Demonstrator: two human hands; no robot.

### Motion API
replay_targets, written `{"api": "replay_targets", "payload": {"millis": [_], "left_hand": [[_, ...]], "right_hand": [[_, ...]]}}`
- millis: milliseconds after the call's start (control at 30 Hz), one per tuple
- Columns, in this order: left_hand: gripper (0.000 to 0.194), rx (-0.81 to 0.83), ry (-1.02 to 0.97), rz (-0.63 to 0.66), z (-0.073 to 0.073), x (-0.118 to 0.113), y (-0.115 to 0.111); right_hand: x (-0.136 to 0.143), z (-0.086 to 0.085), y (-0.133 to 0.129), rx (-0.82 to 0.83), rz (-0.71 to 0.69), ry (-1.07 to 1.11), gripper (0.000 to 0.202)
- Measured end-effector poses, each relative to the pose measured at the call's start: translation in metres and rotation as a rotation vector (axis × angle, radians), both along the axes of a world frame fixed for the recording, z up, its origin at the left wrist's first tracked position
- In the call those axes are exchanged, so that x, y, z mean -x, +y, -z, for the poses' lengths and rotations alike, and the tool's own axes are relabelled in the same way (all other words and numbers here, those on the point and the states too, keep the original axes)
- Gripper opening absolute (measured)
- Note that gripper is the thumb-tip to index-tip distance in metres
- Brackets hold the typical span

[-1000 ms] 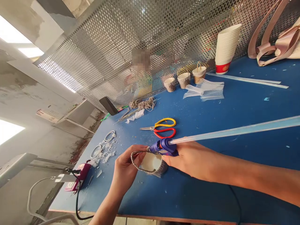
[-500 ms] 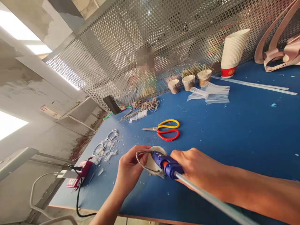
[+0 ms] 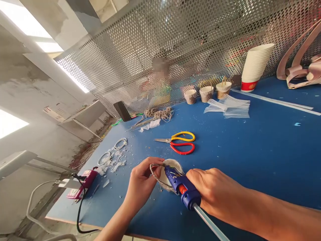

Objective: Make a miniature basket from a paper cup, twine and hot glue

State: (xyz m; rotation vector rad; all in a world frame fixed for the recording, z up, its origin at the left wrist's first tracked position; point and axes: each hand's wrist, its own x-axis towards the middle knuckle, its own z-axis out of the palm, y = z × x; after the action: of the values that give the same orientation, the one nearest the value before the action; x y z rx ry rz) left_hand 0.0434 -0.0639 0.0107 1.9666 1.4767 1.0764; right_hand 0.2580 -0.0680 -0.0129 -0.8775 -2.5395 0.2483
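Observation:
My left hand [image 3: 141, 182] pinches a braided cord handle [image 3: 155, 174] against the rim of a small paper-cup basket [image 3: 173, 166] lying on the blue table [image 3: 250, 150]. My right hand [image 3: 215, 192] grips a blue hot glue gun [image 3: 182, 189]. Its nozzle points at the basket's rim where the cord meets it. A long clear glue stick [image 3: 210, 225] trails out of the gun's back toward me.
Yellow-and-red scissors [image 3: 179, 142] lie just beyond the basket. Three finished little baskets [image 3: 206, 93], a stack of paper cups [image 3: 255, 67] and clear strips [image 3: 230, 106] stand at the back by the perforated metal screen [image 3: 175, 50]. A power strip [image 3: 80, 185], rings and scraps lie left.
My right hand has swung the glue gun round, so the glue stick now trails toward me, not out to the right. The nozzle has come down onto the basket rim.

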Motion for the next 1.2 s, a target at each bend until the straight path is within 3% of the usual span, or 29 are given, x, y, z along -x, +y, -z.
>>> {"api": "replay_targets", "payload": {"millis": [867, 1200], "left_hand": [[0.010, 0.018, -0.042, -0.004, 0.000, -0.004, -0.001], [0.010, 0.016, -0.062, -0.013, 0.000, -0.004, -0.001]], "right_hand": [[-0.001, -0.013, 0.002, 0.270, 0.025, -0.004, 0.015], [-0.002, 0.000, 0.005, 0.267, 0.060, 0.054, 0.009]]}}
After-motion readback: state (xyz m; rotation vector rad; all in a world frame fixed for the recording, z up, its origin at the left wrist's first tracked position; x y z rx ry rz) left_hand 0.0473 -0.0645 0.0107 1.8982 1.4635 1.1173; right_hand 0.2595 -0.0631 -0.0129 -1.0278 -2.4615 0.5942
